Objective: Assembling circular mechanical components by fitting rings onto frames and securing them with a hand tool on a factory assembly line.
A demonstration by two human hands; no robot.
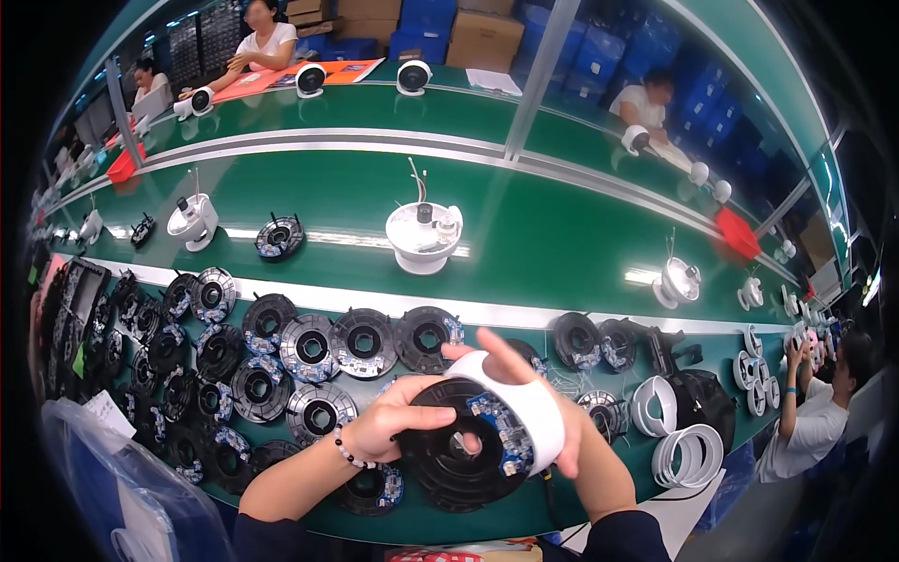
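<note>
Disc (459,454), black and ringed, sits between both hands with a white band (524,407) half wrapped round its right rim. Left hand (398,426) pinches the disc's left edge; right hand (552,412) presses the band on. Band seating looks unfinished. Bare discs (309,348) lie left of the grip, spare bands (688,454) to its right.

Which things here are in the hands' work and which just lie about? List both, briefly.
In hand:
- left hand, gripping the round black plastic disc with blue circuit board
- right hand, pressing the white plastic ring band around that disc

Lying about:
- rows of black round modules on the bench
- stacked white rings
- white dome base on the green conveyor belt
</note>
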